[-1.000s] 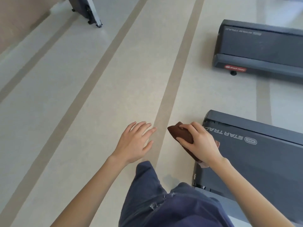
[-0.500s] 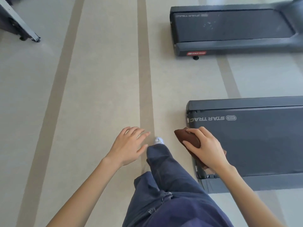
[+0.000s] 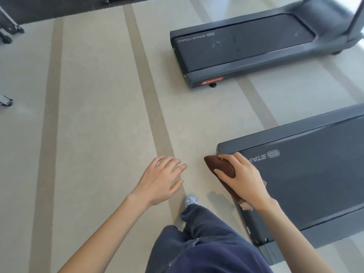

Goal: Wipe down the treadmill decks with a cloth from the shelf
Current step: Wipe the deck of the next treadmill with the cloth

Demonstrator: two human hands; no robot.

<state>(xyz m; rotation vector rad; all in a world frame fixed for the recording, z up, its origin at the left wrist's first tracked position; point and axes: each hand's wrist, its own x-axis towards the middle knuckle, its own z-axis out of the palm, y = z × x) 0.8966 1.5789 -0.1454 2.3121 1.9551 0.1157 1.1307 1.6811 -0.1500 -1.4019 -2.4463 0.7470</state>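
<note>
My right hand [image 3: 243, 177] grips a folded brown cloth [image 3: 220, 168] in the air over the rear left corner of the near treadmill deck [image 3: 307, 186], a dark grey belt with a white logo. A second treadmill deck [image 3: 244, 41] lies further off at the upper right, with pale smudges on its belt. My left hand [image 3: 160, 179] hovers over the floor with fingers spread, holding nothing. Whether the cloth touches the deck is unclear.
Beige floor [image 3: 94, 119] with darker stripes fills the left and middle. My leg in dark blue trousers [image 3: 204, 247] and a pale shoe [image 3: 190, 200] stand beside the near treadmill. Feet of other gym equipment [image 3: 7, 32] sit at the far left edge.
The view has swung right and forward, bringing both treadmills more fully into sight. My right hand with the cloth has stayed by the near deck's rear corner. The left hand has kept its spread pose.
</note>
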